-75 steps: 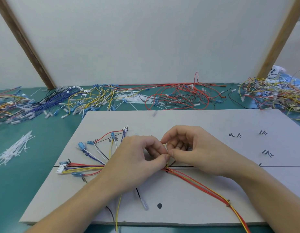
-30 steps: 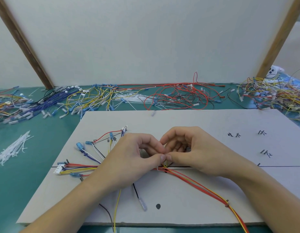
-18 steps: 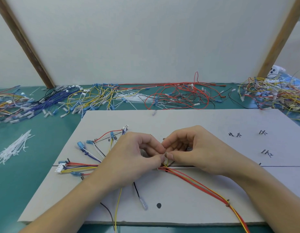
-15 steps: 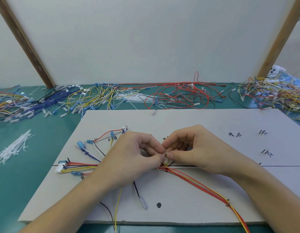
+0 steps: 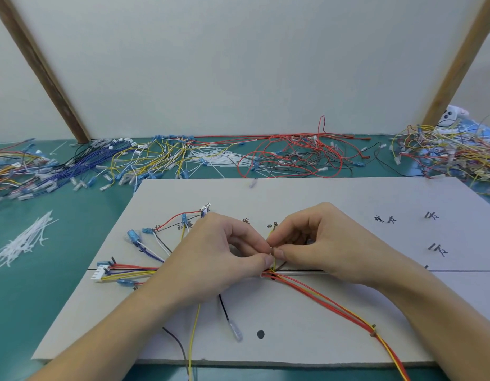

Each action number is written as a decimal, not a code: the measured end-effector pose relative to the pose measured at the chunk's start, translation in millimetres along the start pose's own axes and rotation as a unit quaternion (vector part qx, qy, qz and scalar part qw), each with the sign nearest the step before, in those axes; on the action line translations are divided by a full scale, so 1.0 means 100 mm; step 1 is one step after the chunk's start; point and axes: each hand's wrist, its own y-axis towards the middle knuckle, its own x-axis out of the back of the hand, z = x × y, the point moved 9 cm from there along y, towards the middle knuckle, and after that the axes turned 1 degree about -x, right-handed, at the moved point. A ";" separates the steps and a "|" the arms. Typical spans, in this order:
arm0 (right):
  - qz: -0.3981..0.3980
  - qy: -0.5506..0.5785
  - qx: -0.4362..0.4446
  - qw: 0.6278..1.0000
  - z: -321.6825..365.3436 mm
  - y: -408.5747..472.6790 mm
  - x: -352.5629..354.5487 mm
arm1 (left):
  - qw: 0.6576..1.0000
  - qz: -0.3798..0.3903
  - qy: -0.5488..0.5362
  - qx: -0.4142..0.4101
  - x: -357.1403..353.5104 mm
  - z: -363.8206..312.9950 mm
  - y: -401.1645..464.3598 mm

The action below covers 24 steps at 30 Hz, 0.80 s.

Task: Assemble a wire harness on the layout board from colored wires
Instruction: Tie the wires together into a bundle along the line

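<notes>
At frame centre, the left hand (image 5: 211,259) and right hand (image 5: 318,248) both pinch the red and yellow wire bundle (image 5: 321,298) where it crosses the grey cardboard layout board (image 5: 321,199), probably gathering strands for binding.

Two bare forearms in view, entering from the lower left and lower right corners — no sleeves, no cuffs visible anywhere up to the frame edge. Left hand (image 5: 211,259) ungloved; no ring, no watch, no band at the wrist. Right hand (image 5: 321,243) likewise ungloved and unadorned. Fingernails short and plain — a thumbnail visible on each hand near the middle. No tape, markings or jewellery anywhere on either arm.
</notes>
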 end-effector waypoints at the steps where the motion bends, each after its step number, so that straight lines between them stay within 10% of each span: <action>1: 0.001 0.000 0.001 1.000 0.00 0.00 0.00 | 1.000 0.000 -0.003 -0.002 0.00 0.00 0.00; 24: 0.007 -0.003 0.012 1.000 0.00 0.01 -0.01 | 0.999 -0.021 0.028 -0.022 0.02 -0.02 0.00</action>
